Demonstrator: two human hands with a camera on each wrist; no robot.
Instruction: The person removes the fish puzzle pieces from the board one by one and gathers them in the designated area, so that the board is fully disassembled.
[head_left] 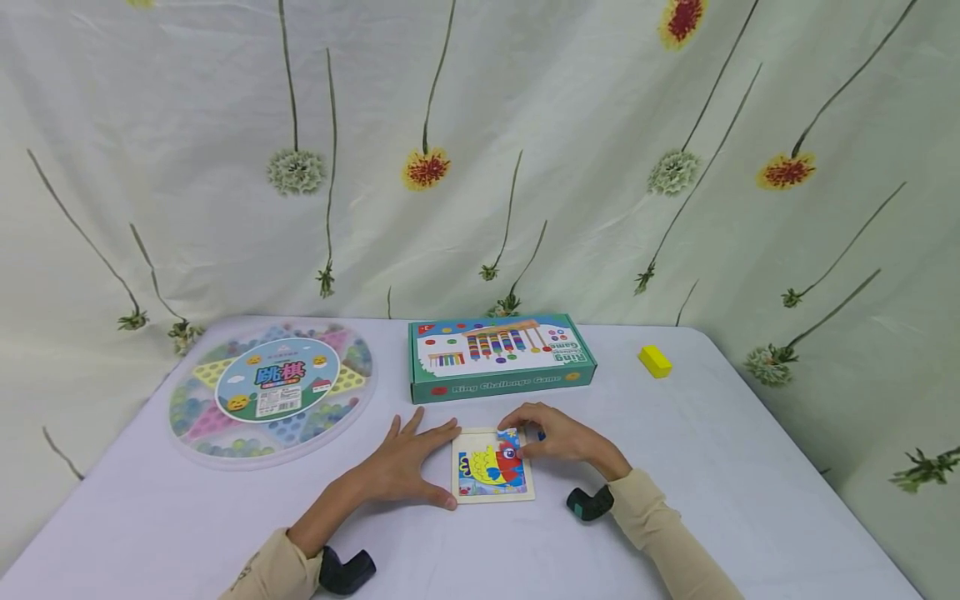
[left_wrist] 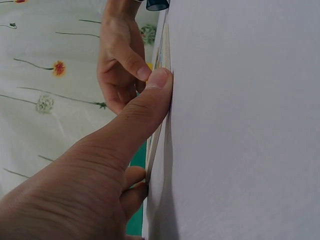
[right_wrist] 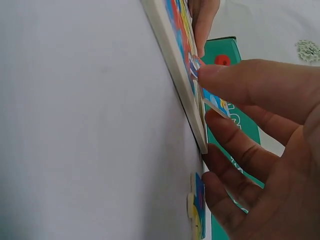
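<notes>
A square wooden jigsaw puzzle (head_left: 491, 475) lies on the white table, its pieces forming a yellow and red cartoon animal on blue. Along the pale frame's left side, my left hand (head_left: 408, 462) spreads its fingers, with thumb at the near corner and index fingertip at the far one. My right hand (head_left: 555, 435) pinches a blue puzzle piece (right_wrist: 216, 102) between thumb and fingers. That piece tilts over the puzzle's far right part, where bare wood shows along the top. A loose puzzle piece (right_wrist: 199, 205) rests on the table beside the right hand's lower fingers.
Behind the puzzle stands a green Ring Challenge Game box (head_left: 502, 387). A round Chinese checkers set (head_left: 352, 433) lies at the left, and a yellow block (head_left: 656, 362) at the back right. Black curved devices (head_left: 347, 572) sit at both wrists. A flowered curtain (head_left: 480, 100) hangs behind.
</notes>
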